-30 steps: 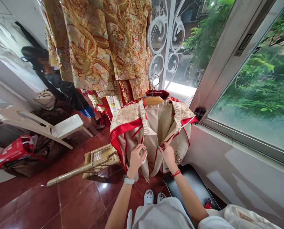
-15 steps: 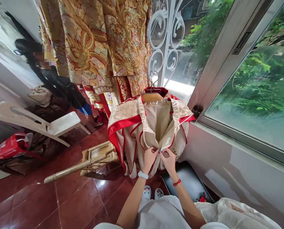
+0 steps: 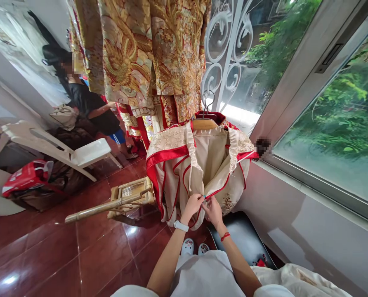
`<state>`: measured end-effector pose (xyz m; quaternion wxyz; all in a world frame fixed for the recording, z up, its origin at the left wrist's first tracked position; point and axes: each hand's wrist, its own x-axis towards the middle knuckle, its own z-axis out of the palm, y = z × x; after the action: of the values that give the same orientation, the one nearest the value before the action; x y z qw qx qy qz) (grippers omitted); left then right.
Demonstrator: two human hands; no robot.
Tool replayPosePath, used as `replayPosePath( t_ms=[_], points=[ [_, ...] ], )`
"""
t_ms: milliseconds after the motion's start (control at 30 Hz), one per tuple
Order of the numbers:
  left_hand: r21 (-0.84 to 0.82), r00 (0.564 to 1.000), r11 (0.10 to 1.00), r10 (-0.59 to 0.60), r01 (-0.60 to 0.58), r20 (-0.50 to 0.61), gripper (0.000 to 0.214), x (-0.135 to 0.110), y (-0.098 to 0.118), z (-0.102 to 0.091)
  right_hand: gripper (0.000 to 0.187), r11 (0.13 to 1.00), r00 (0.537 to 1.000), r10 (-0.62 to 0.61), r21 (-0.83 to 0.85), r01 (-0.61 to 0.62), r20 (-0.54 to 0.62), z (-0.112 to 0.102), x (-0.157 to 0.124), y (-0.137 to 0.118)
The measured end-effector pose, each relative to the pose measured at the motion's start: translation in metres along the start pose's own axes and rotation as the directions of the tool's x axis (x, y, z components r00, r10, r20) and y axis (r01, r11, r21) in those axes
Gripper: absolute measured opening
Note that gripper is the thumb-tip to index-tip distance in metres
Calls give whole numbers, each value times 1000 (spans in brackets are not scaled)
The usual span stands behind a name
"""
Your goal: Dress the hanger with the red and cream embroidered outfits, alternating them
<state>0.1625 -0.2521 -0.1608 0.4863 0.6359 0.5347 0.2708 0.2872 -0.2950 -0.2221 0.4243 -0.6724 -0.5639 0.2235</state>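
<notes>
A cream garment with red trim [image 3: 213, 152] hangs from a wooden hanger [image 3: 204, 123], its pale inside facing me and gathered straps on either side of the opening. My left hand [image 3: 192, 207] pinches the garment's lower front edge between thumb and fingers. Close beside it, my right hand [image 3: 214, 211] has its thumb and fingers closed on the red-trimmed edge. A tiny blue-green spot shows at the left fingertips; I cannot tell what it is. The fold between the two hands is partly hidden by the fingers.
Gold embroidered robes [image 3: 126, 57] hang behind the garment. A bamboo chair [image 3: 131, 198] stands to the left, with a white chair [image 3: 91, 150] beyond it. A person in dark clothes [image 3: 86, 103] is by the robes. On the right are a black seat [image 3: 242, 235] and a window [image 3: 326, 103].
The view has shifted, so the scene sits farther right. My right hand has turned and lowered slightly on the edge. The person's arm at the robes now shows.
</notes>
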Motion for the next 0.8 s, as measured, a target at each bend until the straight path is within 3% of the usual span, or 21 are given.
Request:
replayPosePath(
  t_ms=[67,133,300,400,800],
  points=[
    [-19,1000,1000,7,-7,-14,32,-4,5,0,4,988,1000,9,-157,-5,26,9,3,0],
    [-36,999,999,7,-9,-42,33,-8,11,0,5,975,1000,3,-222,1,15,16,5,-3],
    [-180,988,982,35,-62,-150,37,-13,39,-11,18,985,999,-41,-166,41,5,23,3,-14],
    [-293,986,950,60,-105,-156,43,-12,66,-23,24,988,998,-57,-144,55,-11,21,2,-21],
    [-488,957,850,61,-199,-283,40,14,149,-49,13,972,995,-48,-232,26,-91,22,17,-39]
  ],
)
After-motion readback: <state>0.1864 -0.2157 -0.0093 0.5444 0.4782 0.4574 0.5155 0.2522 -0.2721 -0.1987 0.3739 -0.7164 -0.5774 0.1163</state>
